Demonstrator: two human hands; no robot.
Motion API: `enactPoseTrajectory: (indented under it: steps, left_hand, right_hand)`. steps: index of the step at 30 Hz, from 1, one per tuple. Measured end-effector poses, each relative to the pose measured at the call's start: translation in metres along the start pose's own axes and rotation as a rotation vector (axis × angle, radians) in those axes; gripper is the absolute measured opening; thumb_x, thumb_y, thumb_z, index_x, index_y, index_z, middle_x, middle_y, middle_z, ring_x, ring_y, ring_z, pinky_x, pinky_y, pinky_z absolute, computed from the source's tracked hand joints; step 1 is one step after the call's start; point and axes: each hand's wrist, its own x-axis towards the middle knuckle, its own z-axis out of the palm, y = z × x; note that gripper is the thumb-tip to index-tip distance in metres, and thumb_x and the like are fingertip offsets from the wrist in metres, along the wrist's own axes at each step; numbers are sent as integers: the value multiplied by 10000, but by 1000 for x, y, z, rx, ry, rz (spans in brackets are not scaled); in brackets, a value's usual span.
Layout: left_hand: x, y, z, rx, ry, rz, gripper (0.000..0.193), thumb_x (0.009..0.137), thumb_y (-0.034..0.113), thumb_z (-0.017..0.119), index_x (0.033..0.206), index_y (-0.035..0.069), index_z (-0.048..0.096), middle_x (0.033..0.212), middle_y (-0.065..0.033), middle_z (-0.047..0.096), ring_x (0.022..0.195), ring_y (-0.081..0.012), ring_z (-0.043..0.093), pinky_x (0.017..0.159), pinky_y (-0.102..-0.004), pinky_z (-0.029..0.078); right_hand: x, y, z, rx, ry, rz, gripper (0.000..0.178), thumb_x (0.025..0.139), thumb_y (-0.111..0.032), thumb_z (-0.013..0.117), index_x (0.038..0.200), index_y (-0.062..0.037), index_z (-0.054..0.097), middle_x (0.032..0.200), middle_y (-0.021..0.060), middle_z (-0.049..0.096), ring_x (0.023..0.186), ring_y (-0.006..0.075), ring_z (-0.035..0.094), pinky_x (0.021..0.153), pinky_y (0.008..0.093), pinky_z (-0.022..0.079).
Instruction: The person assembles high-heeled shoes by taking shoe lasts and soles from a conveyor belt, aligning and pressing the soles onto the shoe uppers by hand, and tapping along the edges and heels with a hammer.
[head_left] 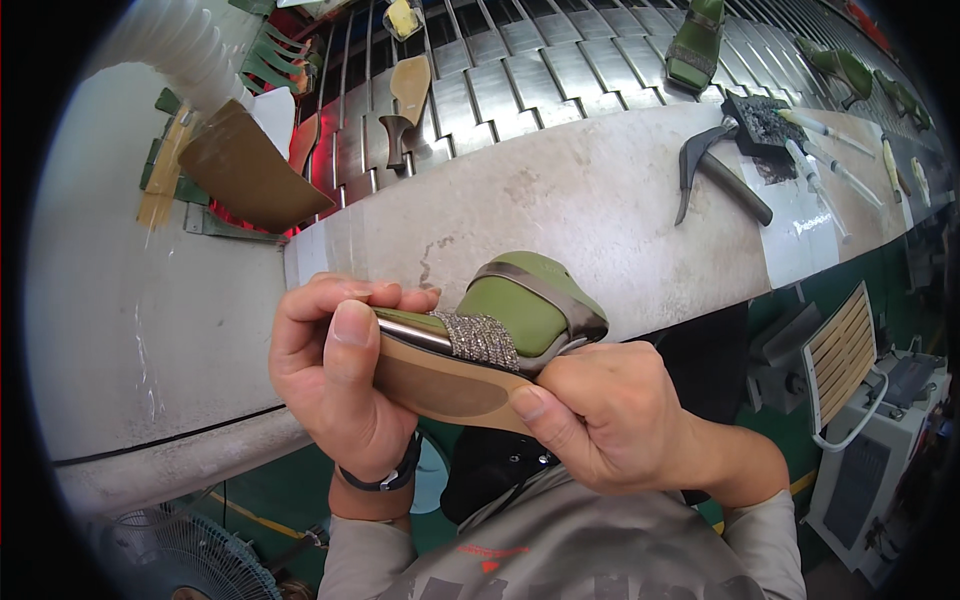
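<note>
Between both hands, over the near edge of the worktable, is a sandal on a green shoe last (530, 310). A glittering strap (482, 340) crosses the last, and a dark shiny strap wraps its back part. The tan sole (440, 385), with a darker brown patch, is tilted toward me. My left hand (345, 370) is closed around one end of the sandal, thumb on top and fingers behind. My right hand (615, 415) grips the other end, its thumb pressing on the sole's edge. The fingers of my right hand are curled, and part of the sandal behind them is hidden.
The pale worktable (560, 190) carries a hammer (735, 185), a black block (765, 125) and several syringes (850, 180). Behind runs a slatted metal conveyor (540, 80) with a loose sole (410, 88) and other green lasts (696, 45). A fan (190, 555) stands lower left.
</note>
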Motion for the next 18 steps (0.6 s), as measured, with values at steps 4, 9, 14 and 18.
enactPoseTrajectory:
  steps: [4, 9, 14, 18]
  left_hand:
    - [2, 8, -2, 94, 3, 36, 266, 1020, 183, 737, 1150, -21, 627, 1057, -133, 688, 932, -237, 730, 890, -433, 632]
    - [16, 14, 6, 931, -237, 545, 812, 752, 343, 987, 1368, -33, 613, 1142, -131, 647, 1008, -223, 645, 895, -352, 539]
    - [11, 14, -4, 861, -290, 457, 855, 771, 170, 960, 1481, -34, 530, 1197, -131, 619, 1087, -188, 611, 935, -336, 519]
    - [8, 17, -2, 734, -246, 388, 797, 832, 59, 895, 1509, -37, 485, 1172, -147, 674, 1059, -174, 640, 924, -310, 527]
  right_hand:
    - [9, -15, -9, 90, -72, 155, 333, 970, -135, 752, 690, -33, 604, 601, 146, 589, 498, 334, 599, 473, 419, 465]
    - [10, -5, 8, 154, 57, 190, 297, 942, -128, 766, 700, -24, 629, 618, 163, 590, 518, 350, 600, 484, 413, 461]
    - [6, -9, 11, 110, 15, 136, 267, 918, -113, 767, 707, -23, 632, 627, 153, 586, 508, 339, 576, 480, 419, 450]
    - [5, -13, 6, 101, -13, 151, 266, 920, -113, 771, 713, -15, 637, 617, 137, 573, 495, 310, 569, 474, 412, 441]
